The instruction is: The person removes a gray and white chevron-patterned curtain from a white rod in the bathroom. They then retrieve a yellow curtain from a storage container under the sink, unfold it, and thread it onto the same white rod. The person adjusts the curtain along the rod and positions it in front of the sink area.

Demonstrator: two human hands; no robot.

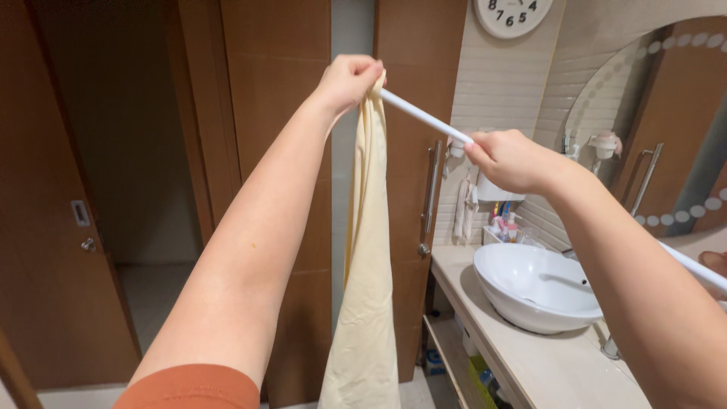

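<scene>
Rod (422, 116): thin, white, straight; held in the air, tilted, its far end high at the left and sloping down toward the right; a further stretch shows at the right edge of the view.
Cloth (366, 250): pale yellow, soft, long; bunched at its top at the rod's far end, hanging straight down in loose vertical folds, widening toward the bottom, which runs out of view.
Contact: cloth's top gathered against the rod's tip.

A pale stone vanity counter (530, 363) along the right wall carries 1 round white vessel basin (534, 286), with a cluster of small bottles (503, 226) standing at its far end against the tiled wall (500, 76).
</scene>
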